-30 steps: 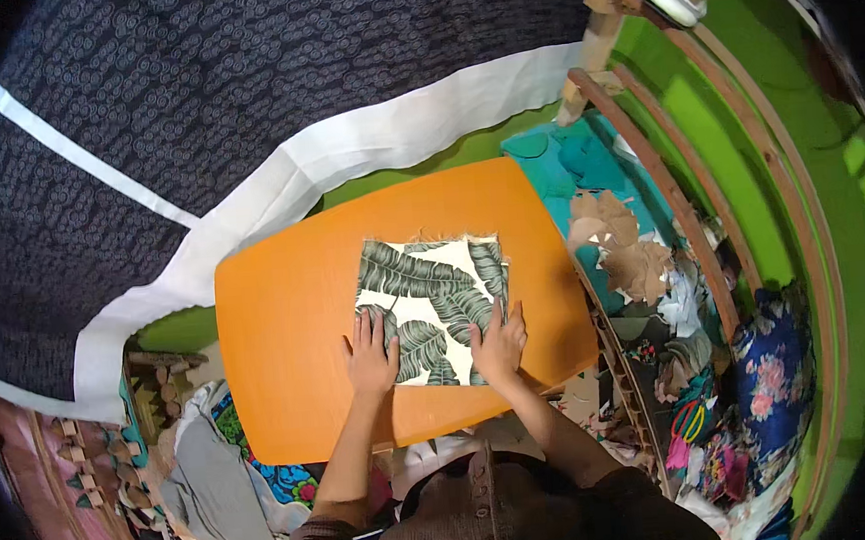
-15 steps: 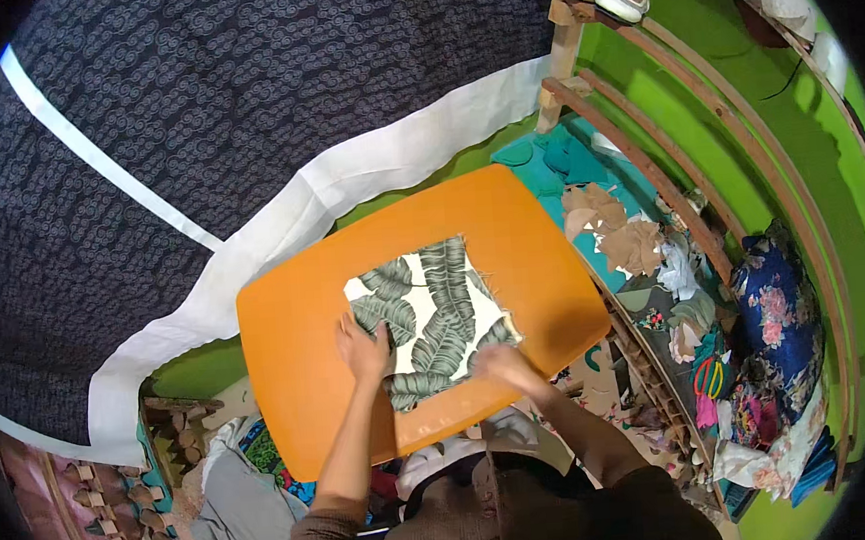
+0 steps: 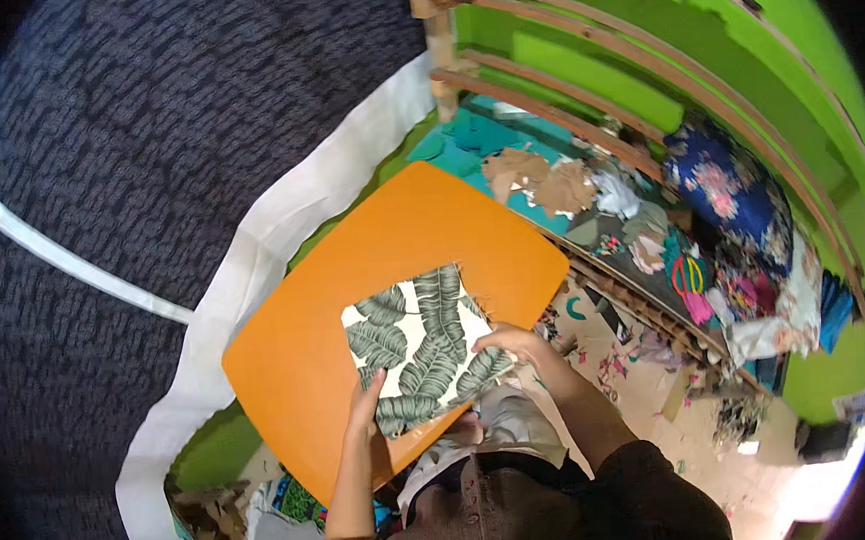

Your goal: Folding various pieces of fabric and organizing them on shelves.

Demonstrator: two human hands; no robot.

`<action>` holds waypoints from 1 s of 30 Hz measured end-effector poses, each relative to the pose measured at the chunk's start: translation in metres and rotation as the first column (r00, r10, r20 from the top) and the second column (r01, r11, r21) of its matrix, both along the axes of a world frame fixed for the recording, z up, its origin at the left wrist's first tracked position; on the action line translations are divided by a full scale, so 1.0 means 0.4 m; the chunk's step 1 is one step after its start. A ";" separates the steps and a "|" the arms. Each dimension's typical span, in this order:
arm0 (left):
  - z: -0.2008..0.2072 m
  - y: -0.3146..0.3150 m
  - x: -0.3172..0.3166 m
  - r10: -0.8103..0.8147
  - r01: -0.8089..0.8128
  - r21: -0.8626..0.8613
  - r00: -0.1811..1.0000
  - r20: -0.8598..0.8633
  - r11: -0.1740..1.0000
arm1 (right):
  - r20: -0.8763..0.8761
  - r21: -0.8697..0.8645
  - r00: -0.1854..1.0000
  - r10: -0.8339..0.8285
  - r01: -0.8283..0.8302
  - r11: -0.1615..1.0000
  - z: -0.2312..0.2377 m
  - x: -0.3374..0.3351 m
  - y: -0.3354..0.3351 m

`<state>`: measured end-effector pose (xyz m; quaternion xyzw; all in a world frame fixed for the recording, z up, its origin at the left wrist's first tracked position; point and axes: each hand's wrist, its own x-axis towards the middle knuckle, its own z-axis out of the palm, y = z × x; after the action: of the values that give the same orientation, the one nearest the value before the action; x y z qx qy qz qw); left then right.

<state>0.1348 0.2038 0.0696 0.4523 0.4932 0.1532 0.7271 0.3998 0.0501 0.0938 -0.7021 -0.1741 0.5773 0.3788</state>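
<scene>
A piece of white fabric [image 3: 428,346] printed with dark green leaves lies over the near part of an orange tabletop [image 3: 351,251]. Its right edge is frayed, with loose threads. My left hand [image 3: 365,403] grips the fabric's lower left edge, thumb on top and the other fingers mostly hidden beneath. At the right edge, my right hand [image 3: 511,343] pinches the cloth between thumb and fingers. The fabric's near edge reaches the table's front edge, close to my body.
Right of the table, a low surface carries brown fabric scraps [image 3: 567,188], scissors with coloured handles [image 3: 688,274] and a blue floral bundle [image 3: 722,184]. Wooden rails [image 3: 627,41] run along the green wall. A dark patterned cloth [image 3: 211,115] hangs at left. Scraps litter the floor [image 3: 652,395].
My view has turned to the right. My right hand, blurred before, now grips the fabric's right edge; my left hand has shifted down to its lower left edge. The fabric sits nearer my body.
</scene>
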 end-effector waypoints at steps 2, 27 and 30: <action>-0.003 0.009 -0.021 -0.050 0.063 -0.199 0.996 0.070 0.978 | -0.264 0.015 0.951 -0.159 0.169 0.985 0.055 -0.037 -0.039; 0.173 -0.434 0.721 -0.432 0.799 -0.375 0.579 0.691 0.471 | -0.829 0.467 0.398 -0.393 0.879 -0.094 0.115 0.194 -0.821; 0.182 -0.580 0.801 -0.442 0.762 -0.343 0.614 0.654 0.550 | -0.762 0.532 0.368 -0.534 0.824 -0.192 0.119 0.238 -0.969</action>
<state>0.4554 -0.0280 0.1423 0.2907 0.1156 -0.1690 0.9346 0.4951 -0.3376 0.1415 -0.2479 0.0109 0.1504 0.9570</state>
